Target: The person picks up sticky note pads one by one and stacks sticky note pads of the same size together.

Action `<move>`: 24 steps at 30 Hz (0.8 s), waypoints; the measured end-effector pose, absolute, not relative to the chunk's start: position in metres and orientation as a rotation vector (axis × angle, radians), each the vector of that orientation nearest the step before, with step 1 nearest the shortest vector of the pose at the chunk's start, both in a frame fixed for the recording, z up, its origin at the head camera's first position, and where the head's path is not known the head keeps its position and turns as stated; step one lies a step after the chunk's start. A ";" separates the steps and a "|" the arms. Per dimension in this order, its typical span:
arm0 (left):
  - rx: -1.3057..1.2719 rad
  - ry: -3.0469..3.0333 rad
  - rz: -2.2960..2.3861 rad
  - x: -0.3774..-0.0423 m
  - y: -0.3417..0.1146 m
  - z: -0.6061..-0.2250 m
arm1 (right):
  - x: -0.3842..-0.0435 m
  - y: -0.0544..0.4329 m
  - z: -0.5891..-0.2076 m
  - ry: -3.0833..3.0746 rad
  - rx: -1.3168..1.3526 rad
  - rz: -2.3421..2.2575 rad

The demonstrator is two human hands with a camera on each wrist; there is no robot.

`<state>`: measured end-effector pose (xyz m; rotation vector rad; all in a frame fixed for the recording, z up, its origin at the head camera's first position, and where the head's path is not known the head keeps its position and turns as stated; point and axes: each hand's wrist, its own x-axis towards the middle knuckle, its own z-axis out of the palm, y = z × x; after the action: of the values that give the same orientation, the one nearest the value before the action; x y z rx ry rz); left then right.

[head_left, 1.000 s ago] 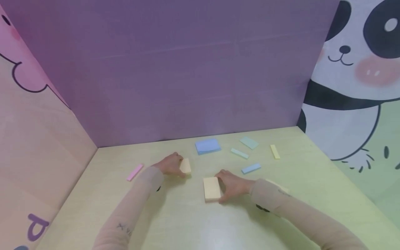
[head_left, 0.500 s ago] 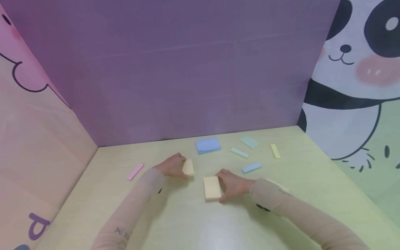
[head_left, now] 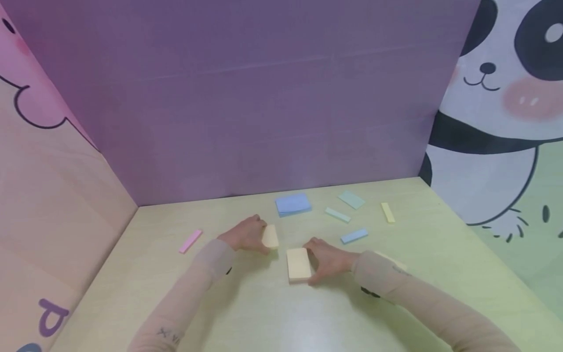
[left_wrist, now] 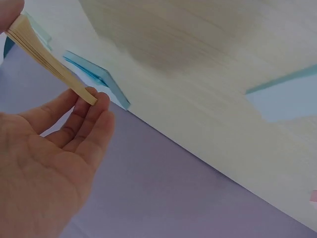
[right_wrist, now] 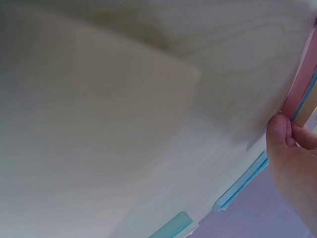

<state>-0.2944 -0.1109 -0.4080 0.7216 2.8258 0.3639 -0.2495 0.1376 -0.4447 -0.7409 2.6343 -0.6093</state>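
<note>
A pale yellow sticky note pad is pinched by its edges between the thumb and fingertips of my left hand; in the left wrist view the pad bends slightly, its page edges showing. To its right, my right hand grips the right side of a stack of sticky note pads with a yellow top. The right wrist view shows pink, blue and yellow layers in that stack, thumb and fingers at its end. A narrow gap separates the two hands' things.
Behind lie a blue pad and a green pad. Narrow strips, green, blue, yellow and pink, are spread about. A pale yellow piece is partly under my right sleeve. A purple panel bounds the table.
My left hand has moved to the right with the yellow sticky note pad, closer to the stack. The right hand and its stack have stayed in place.
</note>
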 end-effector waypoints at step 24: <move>1.007 2.770 0.318 -0.257 -0.069 -0.404 | -0.246 0.137 -0.443 2.658 -0.765 -0.632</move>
<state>-0.2574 -0.0692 -0.4039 1.0066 2.7702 0.3184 -0.2463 0.1367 -0.4433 -0.7654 2.6583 -0.6321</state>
